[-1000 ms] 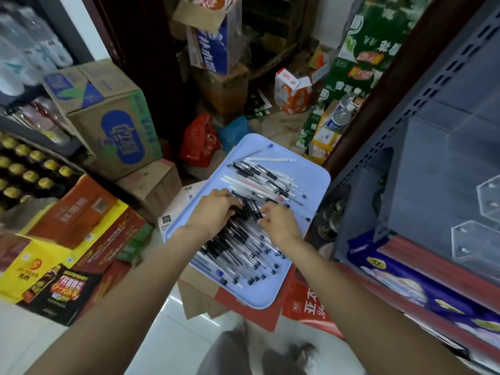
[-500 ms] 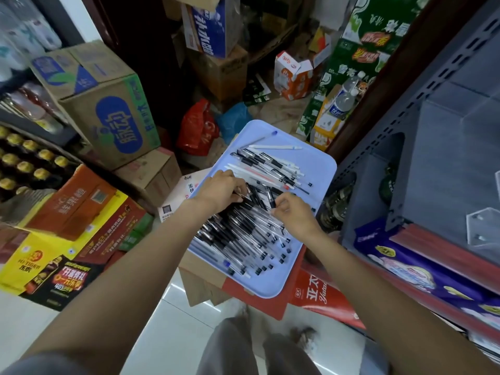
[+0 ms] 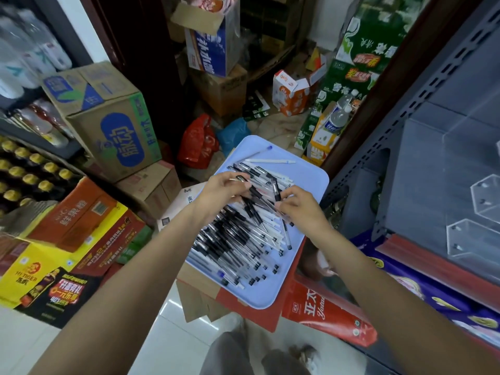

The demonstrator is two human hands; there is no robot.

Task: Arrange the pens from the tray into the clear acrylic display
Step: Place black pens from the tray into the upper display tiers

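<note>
Nearby, red carton (image 3: 324, 311) lettered "Yatai", partly legible.

The tray (image 3: 311, 185) sits at frame centre with pens (image 3: 230, 239) heaped in it; cartons (image 3: 113, 125) stand upper left, shelving (image 3: 433, 144) right.

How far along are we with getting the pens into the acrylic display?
Barely started. No pens show in the clear acrylic display on the shelf at right. In hand: the left hand and right hand are gathering a few black pens above the pile. Left: nearly everything, since most pens lie heaped on the blue tray.
</note>
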